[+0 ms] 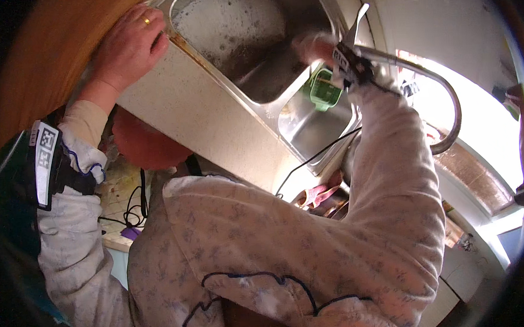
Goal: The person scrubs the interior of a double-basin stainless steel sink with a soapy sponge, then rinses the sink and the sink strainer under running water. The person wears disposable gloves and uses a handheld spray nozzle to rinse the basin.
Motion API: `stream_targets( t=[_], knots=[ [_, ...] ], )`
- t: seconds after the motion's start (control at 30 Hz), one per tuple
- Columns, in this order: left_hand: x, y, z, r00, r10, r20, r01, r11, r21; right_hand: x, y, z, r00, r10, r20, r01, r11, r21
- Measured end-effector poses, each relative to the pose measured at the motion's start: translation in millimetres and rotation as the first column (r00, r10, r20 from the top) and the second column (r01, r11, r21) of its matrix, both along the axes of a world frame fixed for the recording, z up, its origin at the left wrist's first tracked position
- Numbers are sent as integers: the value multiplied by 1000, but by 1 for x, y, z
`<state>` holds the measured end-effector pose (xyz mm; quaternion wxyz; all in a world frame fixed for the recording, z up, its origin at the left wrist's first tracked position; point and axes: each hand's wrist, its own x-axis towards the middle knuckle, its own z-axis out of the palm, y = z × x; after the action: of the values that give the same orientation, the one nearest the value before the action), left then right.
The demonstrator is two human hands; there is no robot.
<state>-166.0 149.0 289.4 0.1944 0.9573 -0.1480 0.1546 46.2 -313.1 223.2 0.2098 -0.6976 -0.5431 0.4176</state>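
Note:
My left hand [130, 48], with a gold ring on one finger, rests at the counter's edge by the near left corner of the large basin [223, 79]. Its fingers curl under, and whether they hold anything is hidden. Foamy water [229, 22] lies in that stainless steel basin. Over the right side of the sink, my right hand [312, 49] is blurred by motion; its grip cannot be made out. Just below it, a green plastic basket [327, 90] sits in the smaller basin [318, 137]. A tap lever [361, 19] rises beside my right wrist.
A curved metal tap spout [449, 85] arches right of my right forearm. A black cord [318, 154] crosses the small basin's corner. Below the pale counter [198, 109] is a round red object [147, 138]. A pink cloth [318, 196] lies near my right elbow.

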Motion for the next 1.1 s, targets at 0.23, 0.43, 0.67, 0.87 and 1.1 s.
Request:
stream_targets(
  t=[0.23,0.43,0.67,0.87,1.1],
  knots=[
    [0,-1,1,998,3,-64,-5,999,-40,45,-46,8,981,-37,188,86,962,-258],
    [0,-3,-5,995,25,-96,-27,999,-23,103,-50,18,898,80,433,72,944,-323],
    [4,-2,-7,997,19,-69,-16,999,48,120,-5,6,774,156,614,114,919,-378],
    [1,-4,-3,997,2,-77,-2,1000,3,75,-50,-23,772,137,620,208,868,-451],
    [-1,-9,-7,997,45,-56,-48,998,-47,52,-14,-117,708,122,696,276,859,-432]
  ],
)
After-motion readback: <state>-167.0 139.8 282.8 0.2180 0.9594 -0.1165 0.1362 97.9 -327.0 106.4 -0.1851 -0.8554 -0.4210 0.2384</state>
